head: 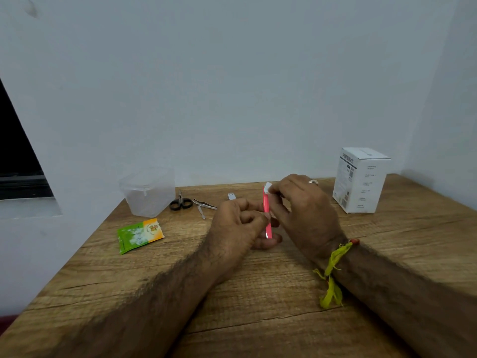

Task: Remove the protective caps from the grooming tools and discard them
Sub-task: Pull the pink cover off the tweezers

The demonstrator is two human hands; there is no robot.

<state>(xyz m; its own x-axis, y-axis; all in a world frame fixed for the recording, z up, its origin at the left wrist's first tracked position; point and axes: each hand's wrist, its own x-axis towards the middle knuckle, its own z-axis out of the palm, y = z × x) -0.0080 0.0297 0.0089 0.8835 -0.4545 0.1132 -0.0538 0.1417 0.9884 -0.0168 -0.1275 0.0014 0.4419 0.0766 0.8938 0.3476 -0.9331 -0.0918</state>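
From my feed I see a wooden table (258, 293) with a strong, streaky grain and a few long seams running across its top. It sits pushed into a corner: a plain pale grey-blue wall (232, 86) runs behind it, and a second wall (454, 125) of the same colour meets it on the right. At the far left a dark window opening (18, 151) cuts into the wall (nothing shows through it but black), with a pale ledge (28, 208) below it. The light is soft and even, with faint shadows along the wall's foot.
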